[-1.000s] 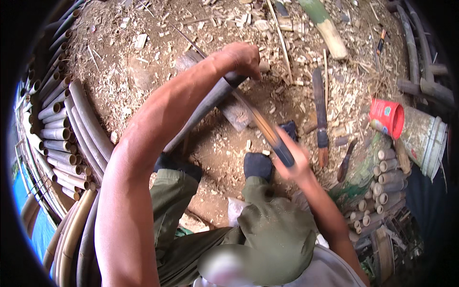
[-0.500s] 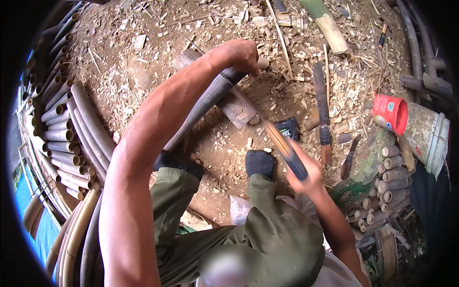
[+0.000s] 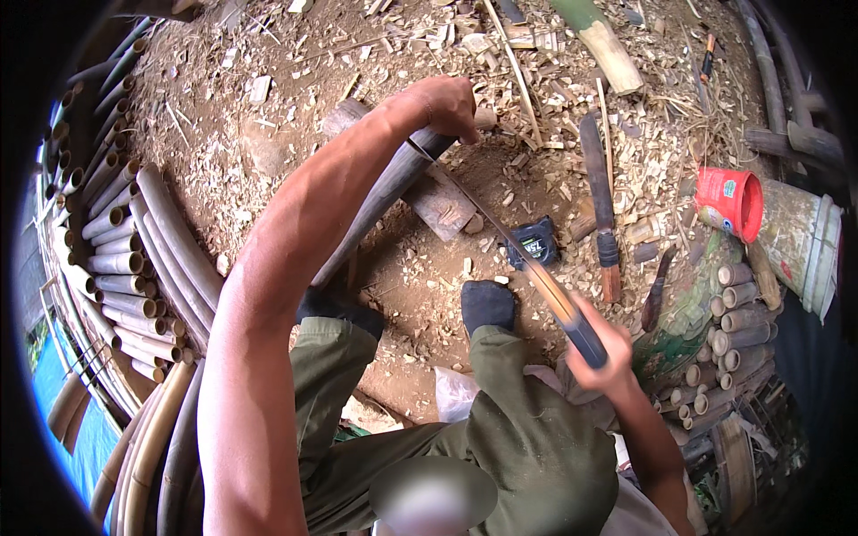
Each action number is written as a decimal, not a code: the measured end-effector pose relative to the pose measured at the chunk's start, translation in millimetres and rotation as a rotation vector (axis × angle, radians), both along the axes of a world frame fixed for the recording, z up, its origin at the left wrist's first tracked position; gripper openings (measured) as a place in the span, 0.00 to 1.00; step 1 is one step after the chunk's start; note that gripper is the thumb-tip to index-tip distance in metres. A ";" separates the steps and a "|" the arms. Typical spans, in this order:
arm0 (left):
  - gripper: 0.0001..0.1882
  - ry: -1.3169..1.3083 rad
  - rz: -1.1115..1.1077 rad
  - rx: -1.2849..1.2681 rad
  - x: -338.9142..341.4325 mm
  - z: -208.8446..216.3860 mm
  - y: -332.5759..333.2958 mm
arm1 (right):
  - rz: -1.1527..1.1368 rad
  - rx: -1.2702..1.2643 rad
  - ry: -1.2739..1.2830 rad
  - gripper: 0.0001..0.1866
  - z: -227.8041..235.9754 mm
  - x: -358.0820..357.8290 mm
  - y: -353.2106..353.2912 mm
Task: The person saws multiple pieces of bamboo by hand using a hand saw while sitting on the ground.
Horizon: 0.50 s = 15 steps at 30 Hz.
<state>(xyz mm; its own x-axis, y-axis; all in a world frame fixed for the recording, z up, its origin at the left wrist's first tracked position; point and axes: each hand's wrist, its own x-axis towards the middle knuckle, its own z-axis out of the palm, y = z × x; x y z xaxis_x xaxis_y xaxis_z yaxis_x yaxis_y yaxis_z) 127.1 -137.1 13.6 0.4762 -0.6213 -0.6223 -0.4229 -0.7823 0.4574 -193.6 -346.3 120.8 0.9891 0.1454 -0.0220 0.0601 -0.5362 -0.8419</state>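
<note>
Black packet [image 3: 531, 247] bears pale lettering; of the hands, left [image 3: 454, 109] clamps bamboo [image 3: 386, 202], right [image 3: 605, 348] grips saw [image 3: 552, 293].

Brown earthen ground [image 3: 416, 313], strewn with pale chips [image 3: 260, 89]. Lying on it: a short log [image 3: 442, 207]; to its right, a black packet [image 3: 534, 243] and a long-bladed knife [image 3: 601, 201]; farther off, a partly peeled bamboo length [image 3: 609, 55].
</note>
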 end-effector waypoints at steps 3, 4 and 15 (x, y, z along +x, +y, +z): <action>0.16 -0.029 0.029 -0.013 2.5 -3.0 -4.6 | -0.015 0.079 0.109 0.31 -44.7 66.2 47.9; 0.16 0.003 0.068 -0.065 5.2 2.8 -2.0 | -0.053 0.129 0.005 0.30 -53.3 79.9 59.6; 0.23 0.383 0.685 -0.711 -32.2 111.5 -14.5 | 0.179 -0.444 -0.159 0.48 -111.1 42.9 41.8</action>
